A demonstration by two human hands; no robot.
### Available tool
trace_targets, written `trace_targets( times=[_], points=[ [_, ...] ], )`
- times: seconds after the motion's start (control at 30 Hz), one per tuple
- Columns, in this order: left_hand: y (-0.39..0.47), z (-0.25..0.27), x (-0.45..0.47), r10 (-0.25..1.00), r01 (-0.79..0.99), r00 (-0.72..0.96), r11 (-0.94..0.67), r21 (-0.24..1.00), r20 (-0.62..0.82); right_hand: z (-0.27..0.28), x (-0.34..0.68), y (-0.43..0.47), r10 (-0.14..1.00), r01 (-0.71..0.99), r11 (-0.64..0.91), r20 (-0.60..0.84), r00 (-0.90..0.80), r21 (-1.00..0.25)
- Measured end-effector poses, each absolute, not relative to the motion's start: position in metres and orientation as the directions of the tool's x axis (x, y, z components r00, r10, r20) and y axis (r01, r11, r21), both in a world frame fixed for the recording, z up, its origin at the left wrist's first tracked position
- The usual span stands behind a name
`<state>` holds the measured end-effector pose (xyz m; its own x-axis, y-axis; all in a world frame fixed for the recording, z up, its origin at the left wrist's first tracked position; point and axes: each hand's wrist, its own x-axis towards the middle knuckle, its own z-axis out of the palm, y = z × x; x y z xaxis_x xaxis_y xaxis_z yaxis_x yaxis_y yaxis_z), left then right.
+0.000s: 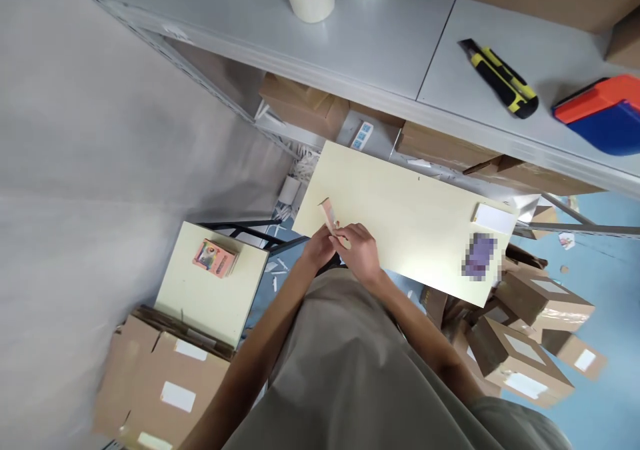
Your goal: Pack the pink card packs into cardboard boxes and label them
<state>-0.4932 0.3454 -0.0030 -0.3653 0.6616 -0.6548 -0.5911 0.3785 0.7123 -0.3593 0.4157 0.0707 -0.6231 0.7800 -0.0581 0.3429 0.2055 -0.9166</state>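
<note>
Over the near edge of a pale yellow table (pixel 400 203), my left hand (pixel 319 247) and my right hand (pixel 361 250) meet at a small pink printed carton (pixel 328 214). The carton stands up from between my fingers, its far end looking open. My left fingers are closed around its lower part, largely hidden. The right thumb and fingers pinch it from the other side. A stack of pink printed packs (pixel 215 258), with a picture on the top one, lies on a smaller table (pixel 200 303) to the left.
A grey shelf (pixel 380 43) ahead carries tape rolls (pixel 313 0), a yellow-black utility knife (pixel 500 80) and a red-blue tool (pixel 600 113). At the table's right lie a white box (pixel 494 219) and a pixelated purple item (pixel 479 257). Cardboard boxes (pixel 525 357) crowd the right floor; others (pixel 165 383) stand lower left.
</note>
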Motion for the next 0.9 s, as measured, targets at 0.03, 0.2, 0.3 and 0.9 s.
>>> trace_targets(
  times=[0.03, 0.2, 0.3, 0.9],
  points=[
    [0.343, -0.006, -0.496, 0.647, -0.594, -0.374, 0.383, 0.708, -0.664, 0.067, -0.363, 0.417, 0.768, 0.349, 0.221, -0.058, -0.637, -0.91],
    [0.334, -0.029, -0.521, 0.545, -0.606, -0.443, 0.402, 0.686, -0.711, 0.031, -0.369, 0.443, 0.811, 0.43, 0.149, -0.139, -0.569, -0.89],
    [0.342, -0.05, -0.535, 0.485, -0.562, -0.538, 0.403, 0.722, -0.689, -0.004, -0.375, 0.46, 0.81, 0.522, 0.056, -0.267, -0.522, -0.851],
    [0.447, -0.134, -0.629, 0.762, 0.17, -0.581, 0.456, 0.873, -0.285, -0.093, -0.491, 0.535, 0.893, 0.877, -0.128, -0.439, -0.102, -0.463]
  ],
)
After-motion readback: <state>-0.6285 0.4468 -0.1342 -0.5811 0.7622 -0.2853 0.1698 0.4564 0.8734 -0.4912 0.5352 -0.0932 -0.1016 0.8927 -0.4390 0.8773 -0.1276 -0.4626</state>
